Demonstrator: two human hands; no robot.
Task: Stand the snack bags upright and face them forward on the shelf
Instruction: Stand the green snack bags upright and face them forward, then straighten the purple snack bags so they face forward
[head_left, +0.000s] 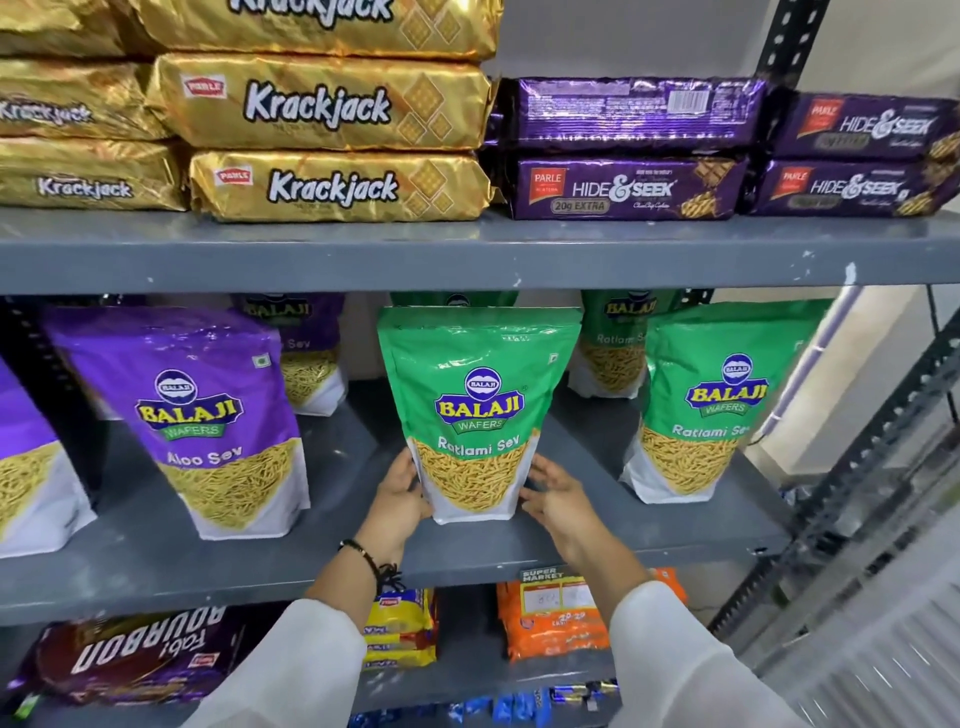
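Observation:
A green Ratlami Sev bag (478, 395) stands upright, label forward, in the middle of the grey middle shelf (156, 561). My left hand (400, 493) grips its lower left edge. My right hand (553, 493) sits at its lower right edge, fingers spread, touching or just off the bag. A purple Aloo Sev bag (192, 410) stands to the left, tilted. Another green Ratlami Sev bag (711, 400) stands upright to the right. More bags stand behind in a back row: a purple back-row bag (306, 353) and a green back-row bag (613, 343).
A partly cut-off purple bag (26, 467) sits at the far left. The upper shelf holds gold Krackjack packs (322, 109) and purple Hide & Seek packs (623, 187). Below are biscuit packs (140, 654) and an orange pack (550, 618). A metal upright (841, 519) frames the right side.

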